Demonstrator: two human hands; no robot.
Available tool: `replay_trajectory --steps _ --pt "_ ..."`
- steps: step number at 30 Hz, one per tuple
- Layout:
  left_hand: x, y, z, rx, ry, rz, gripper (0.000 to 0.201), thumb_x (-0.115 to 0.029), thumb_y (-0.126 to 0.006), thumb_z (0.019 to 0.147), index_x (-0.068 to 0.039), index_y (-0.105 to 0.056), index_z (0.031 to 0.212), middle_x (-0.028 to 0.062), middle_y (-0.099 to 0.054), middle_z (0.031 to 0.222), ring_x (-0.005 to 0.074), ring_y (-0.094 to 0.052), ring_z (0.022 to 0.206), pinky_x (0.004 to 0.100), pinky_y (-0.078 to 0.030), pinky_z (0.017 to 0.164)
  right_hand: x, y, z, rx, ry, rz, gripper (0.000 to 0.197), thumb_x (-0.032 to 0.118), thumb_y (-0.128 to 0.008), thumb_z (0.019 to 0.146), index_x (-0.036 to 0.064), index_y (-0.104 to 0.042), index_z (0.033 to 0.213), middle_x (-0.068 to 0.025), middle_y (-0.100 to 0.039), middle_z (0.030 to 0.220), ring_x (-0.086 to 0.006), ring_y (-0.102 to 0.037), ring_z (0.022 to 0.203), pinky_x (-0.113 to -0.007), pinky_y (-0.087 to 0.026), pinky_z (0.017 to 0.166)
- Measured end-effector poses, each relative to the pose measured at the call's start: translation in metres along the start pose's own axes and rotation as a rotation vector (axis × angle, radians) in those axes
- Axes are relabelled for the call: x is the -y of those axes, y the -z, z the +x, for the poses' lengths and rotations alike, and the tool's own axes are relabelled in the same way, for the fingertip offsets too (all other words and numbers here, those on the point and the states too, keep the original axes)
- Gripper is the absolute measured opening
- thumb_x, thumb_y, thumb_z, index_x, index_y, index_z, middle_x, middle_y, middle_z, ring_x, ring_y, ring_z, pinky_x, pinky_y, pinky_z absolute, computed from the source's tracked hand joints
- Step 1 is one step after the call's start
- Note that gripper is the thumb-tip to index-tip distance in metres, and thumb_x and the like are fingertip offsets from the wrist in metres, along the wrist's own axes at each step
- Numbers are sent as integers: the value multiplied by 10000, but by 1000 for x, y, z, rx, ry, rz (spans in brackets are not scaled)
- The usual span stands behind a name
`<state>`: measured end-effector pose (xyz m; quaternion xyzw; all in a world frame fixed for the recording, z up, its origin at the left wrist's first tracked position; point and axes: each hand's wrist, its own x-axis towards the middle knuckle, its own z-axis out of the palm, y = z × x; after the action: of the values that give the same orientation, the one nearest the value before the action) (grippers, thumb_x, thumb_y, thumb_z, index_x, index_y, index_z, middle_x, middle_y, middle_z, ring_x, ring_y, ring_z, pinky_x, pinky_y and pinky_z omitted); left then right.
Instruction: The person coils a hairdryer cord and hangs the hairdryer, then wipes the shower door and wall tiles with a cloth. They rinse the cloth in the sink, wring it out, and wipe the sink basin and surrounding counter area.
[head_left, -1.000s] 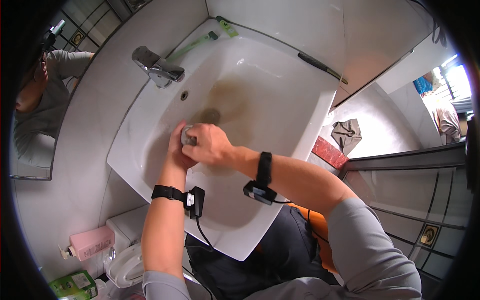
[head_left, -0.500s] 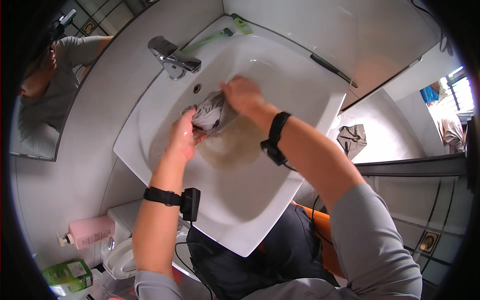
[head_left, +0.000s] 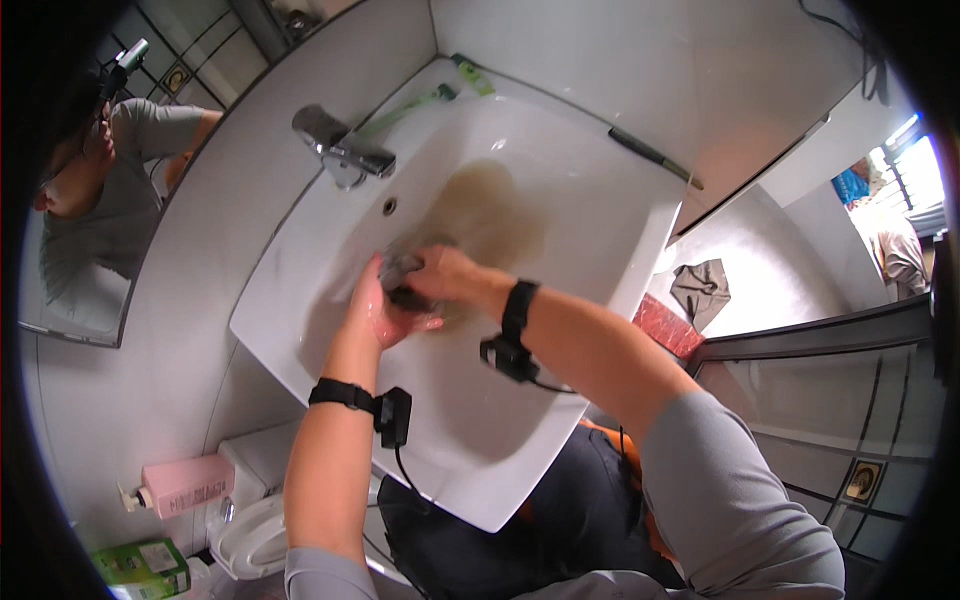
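Note:
A wet, bunched grey cloth (head_left: 402, 268) is between my two hands, over the murky water in the white washbasin (head_left: 450, 430). My left hand (head_left: 385, 312) cups it from below and the left, with the thumb up along its side and the fingers reaching under. From the right, my right hand (head_left: 447, 274) presses on the cloth with curled fingers, slightly blurred. Part of the cloth is hidden behind the right hand. Brownish water (head_left: 490, 205) pools on the far side of my hands.
A chrome faucet (head_left: 340, 150) stands at the far left rim. Green tubes (head_left: 472, 75) lie at the back corner, a dark slim tool (head_left: 650, 155) on the right rim. A pink pump bottle (head_left: 188, 486) and a toilet (head_left: 250, 540) are lower left. Grey fabric (head_left: 700, 290) lies beyond the basin's right.
Both hands have come closer together and nearer to me with the cloth, the right one moving down and left. The cloth is more tightly bunched. The brownish patch now shows farther back.

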<state>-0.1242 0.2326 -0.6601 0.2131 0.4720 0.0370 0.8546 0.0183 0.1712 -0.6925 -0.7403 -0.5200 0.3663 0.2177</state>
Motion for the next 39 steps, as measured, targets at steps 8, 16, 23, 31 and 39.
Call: replay_trajectory --steps 8,16,23,31,39 --pt "7 11 9 344 -321 40 547 -480 -379 991 -35 -573 1245 106 -639 1177 264 -616 1086 386 -488 965 66 19 -88 -314 175 39 373 376 -590 776 54 -719 914 -180 -690 781 -371 -668 756 -443 -544 734" --pt "26 -18 13 -55 -243 -190 364 -309 -388 999 -86 -597 1196 89 -645 1188 258 -643 1047 416 -524 930 40 29 -62 -235 216 -456 373 378 -526 870 87 -737 771 -165 -717 827 -335 -703 765 -425 -565 706" --pt "11 -1 -9 -139 -344 66 403 -271 -469 986 -51 -535 1318 129 -614 1259 273 -625 1103 463 -530 917 -21 70 2 -385 14 -171 441 435 -531 951 69 -645 1169 -234 -627 1194 -409 -600 1113 -481 -481 949" --pt "4 -5 -38 -212 -113 236 857 -518 -563 922 -150 -134 1567 254 -185 1557 518 -372 1314 657 -409 991 -51 46 8 -258 -165 -361 828 590 -666 798 152 -445 1466 -251 -442 1449 -461 -371 1368 -516 -377 1088" --pt "-3 -5 13 -96 -104 -24 695 -612 -450 947 -95 -444 1411 177 -463 1441 351 -498 1267 570 -454 983 41 3 -42 -193 -13 193 439 455 -570 842 74 -747 969 -210 -713 893 -362 -697 870 -446 -555 808"
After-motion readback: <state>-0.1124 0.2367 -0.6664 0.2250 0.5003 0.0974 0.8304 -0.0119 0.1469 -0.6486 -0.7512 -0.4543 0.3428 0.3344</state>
